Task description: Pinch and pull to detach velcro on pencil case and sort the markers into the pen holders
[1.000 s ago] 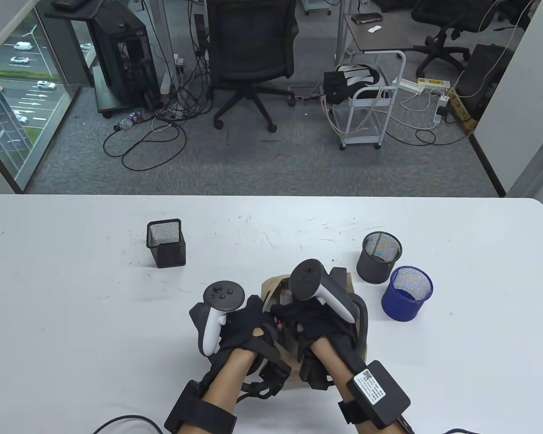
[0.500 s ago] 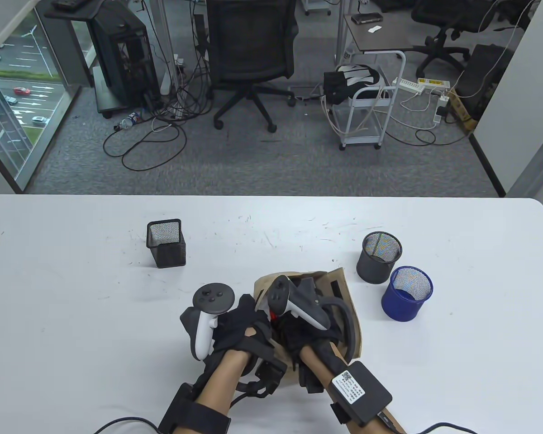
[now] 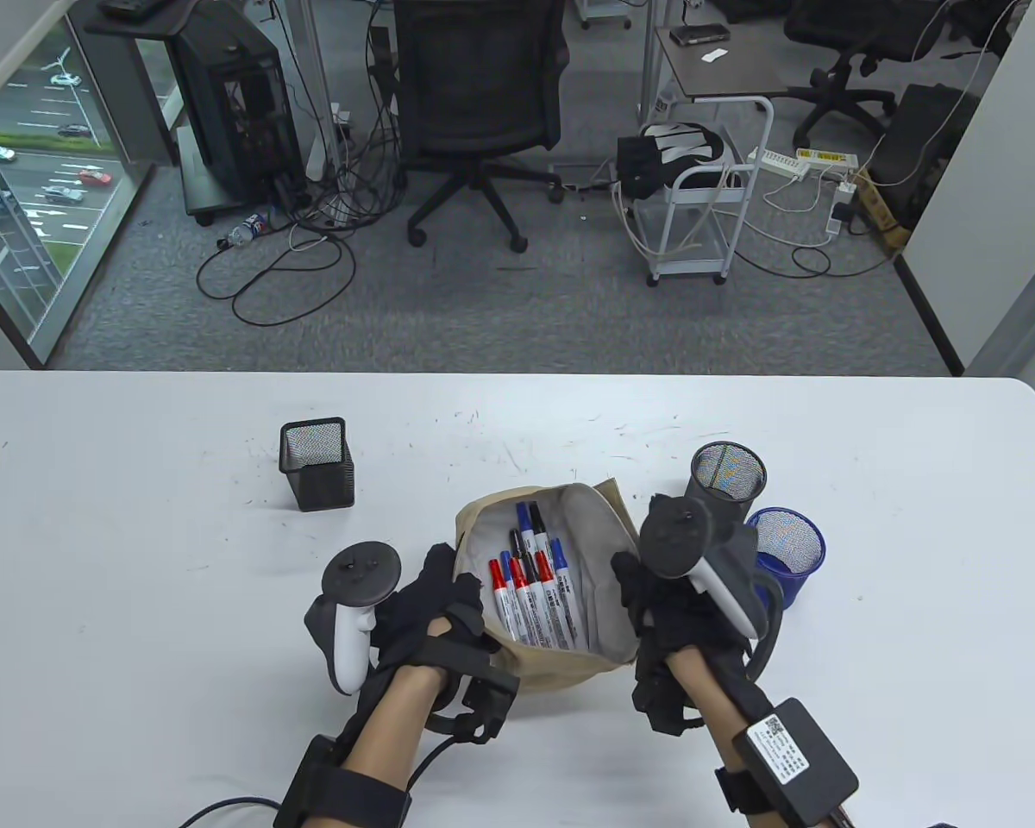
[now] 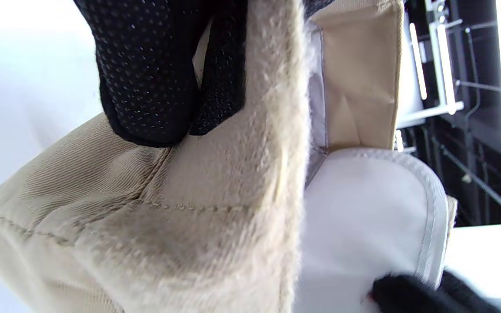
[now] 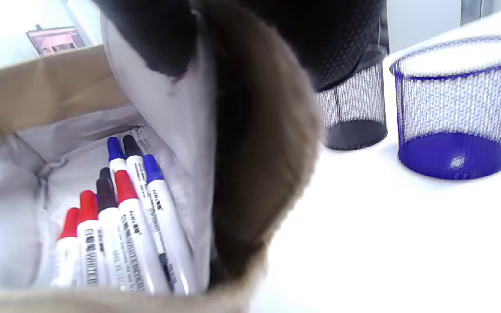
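Nearest the table's front edge, the tan fabric pencil case with the pale lining (image 3: pixel 561 664) is held spread open between both gloved hands. Its left lip is pinched by the left hand (image 3: pixel 431 608), whose curled fingertips (image 4: pixel 146 87) press on the fuzzy velcro strip (image 4: pixel 250 174) in the left wrist view. The right lip is gripped by the right hand (image 3: pixel 668 604), with fingers folded over the edge and closed on the fabric.

The velcro appears fully parted, so the opening step is judged done and the sorting is judged to be next. Inside the case, the white-barrelled markers with red, blue and black caps (image 3: pixel 530 578) lie side by side, caps pointing away from the person.

One hand is best kept on a lip so the mouth stays wide, while the other is freed to pick a single marker by its cap end; a bundle would be harder to sort.

Just beyond the right hand, the blue round mesh pen holder (image 3: pixel 798 539) and the black round mesh pen holder (image 3: pixel 724 487) stand close together, so care is needed not to knock them. Farther left, well apart, stands the black square mesh pen holder (image 3: pixel 317 466).
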The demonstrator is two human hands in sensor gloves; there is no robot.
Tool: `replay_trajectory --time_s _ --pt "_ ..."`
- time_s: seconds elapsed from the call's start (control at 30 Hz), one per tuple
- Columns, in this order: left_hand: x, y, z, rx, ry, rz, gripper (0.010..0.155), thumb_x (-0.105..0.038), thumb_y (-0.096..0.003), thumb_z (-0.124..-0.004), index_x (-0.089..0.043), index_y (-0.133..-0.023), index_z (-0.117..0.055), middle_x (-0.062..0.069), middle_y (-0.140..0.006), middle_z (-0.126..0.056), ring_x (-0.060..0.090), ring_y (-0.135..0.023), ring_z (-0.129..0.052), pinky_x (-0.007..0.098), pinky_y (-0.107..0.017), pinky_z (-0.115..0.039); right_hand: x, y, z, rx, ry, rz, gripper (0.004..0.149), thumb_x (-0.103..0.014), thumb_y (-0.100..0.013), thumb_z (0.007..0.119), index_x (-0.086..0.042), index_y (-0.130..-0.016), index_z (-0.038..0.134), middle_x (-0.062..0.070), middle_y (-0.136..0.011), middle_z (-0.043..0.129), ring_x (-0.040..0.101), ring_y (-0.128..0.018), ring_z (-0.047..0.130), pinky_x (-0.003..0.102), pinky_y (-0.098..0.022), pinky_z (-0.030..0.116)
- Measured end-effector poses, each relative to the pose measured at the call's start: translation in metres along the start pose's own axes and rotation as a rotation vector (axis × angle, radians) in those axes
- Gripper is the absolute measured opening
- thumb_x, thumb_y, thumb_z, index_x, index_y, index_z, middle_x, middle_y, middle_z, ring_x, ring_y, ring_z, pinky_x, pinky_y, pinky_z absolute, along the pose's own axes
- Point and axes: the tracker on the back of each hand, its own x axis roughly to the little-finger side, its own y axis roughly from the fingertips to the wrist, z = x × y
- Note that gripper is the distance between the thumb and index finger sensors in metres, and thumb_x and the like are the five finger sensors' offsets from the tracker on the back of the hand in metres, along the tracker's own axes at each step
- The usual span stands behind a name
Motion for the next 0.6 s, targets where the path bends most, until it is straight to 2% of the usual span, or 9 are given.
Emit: replay_trajectory --time_s 0.07,0.33,0.6 --pt "0.005 -0.002 0.003 0.023 0.035 0.010 0.069 -0.024 -0.0552 -0.068 -0.001 -0.115 -0.041 0.034 -0.110 -0.062 0.049 -0.085 -0.089 0.038 -0.037 -0.102 0.014 -0.006 -0.001 -0.050 -0.083 -0.012 0.058 -0.026 -0.048 0.086 -0.005 -0.100 0.069 0.019 -0.086 0.094 0.030 -0.052 0.105 0.042 -0.036 0.088" --pt "0.037 -0.022 0.008 0.069 0.000 0.088 0.068 -0.026 -0.0548 -0.074 -0.005 -0.115 -0.049 0.031 -0.110 -0.067 0.048 -0.084 -0.092 0.040 -0.036 -0.101 0.047 -0.020 0.023 -0.214 -0.142 0.064 0.055 -0.025 -0.047 0.087 -0.004 -0.096 0.074 0.018 -0.079 0.099 0.028 -0.046 0.108 0.038 -0.031 0.091" --pt "0.061 -0.038 0.000 0.046 -0.083 0.151 0.067 -0.031 -0.0550 -0.077 -0.005 -0.113 -0.055 0.029 -0.106 -0.077 0.043 -0.082 -0.096 0.038 -0.036 -0.100 0.054 -0.034 0.041 -0.246 -0.120 0.113 0.055 -0.026 -0.047 0.087 -0.003 -0.096 0.074 0.019 -0.078 0.099 0.028 -0.046 0.108 0.038 -0.031 0.091"
